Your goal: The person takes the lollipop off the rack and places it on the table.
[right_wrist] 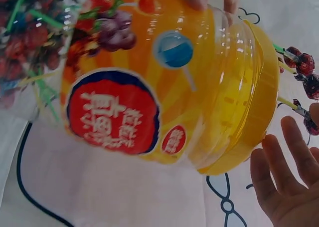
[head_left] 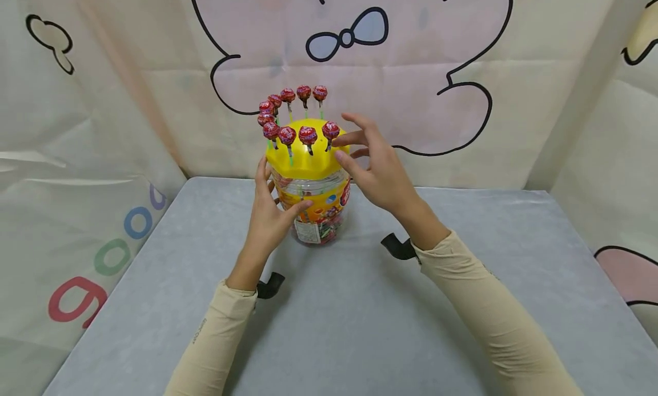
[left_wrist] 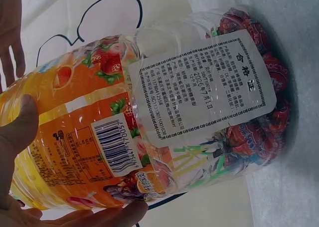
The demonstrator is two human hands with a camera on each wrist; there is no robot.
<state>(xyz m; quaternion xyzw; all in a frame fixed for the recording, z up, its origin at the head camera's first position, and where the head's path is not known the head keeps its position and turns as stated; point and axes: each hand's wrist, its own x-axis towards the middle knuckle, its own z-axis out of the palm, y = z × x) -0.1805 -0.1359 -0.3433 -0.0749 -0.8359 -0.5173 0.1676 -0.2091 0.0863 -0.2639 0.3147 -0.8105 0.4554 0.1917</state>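
A clear plastic candy jar (head_left: pixel 311 204) with an orange label stands upright on the table. Its yellow lid (head_left: pixel 308 167) carries a ring of red-wrapped lollipops (head_left: pixel 308 135) on sticks, set upright around the edge. My left hand (head_left: pixel 272 216) holds the jar's side, thumb in front and fingers behind. Beside the lid's right edge is my right hand (head_left: pixel 377 170), fingers spread and fingertips right at the front-right lollipop (head_left: pixel 330 130). Through the jar's lower wall, the left wrist view shows more wrapped lollipops (left_wrist: pixel 249 137) and a white paper label (left_wrist: pixel 204 90).
A grey cloth-covered table (head_left: pixel 329 327) lies under the jar. Behind it hangs a pale printed curtain (head_left: pixel 540 87) with cartoon outlines. Black straps (head_left: pixel 398 247) stick out near the sleeve cuffs.
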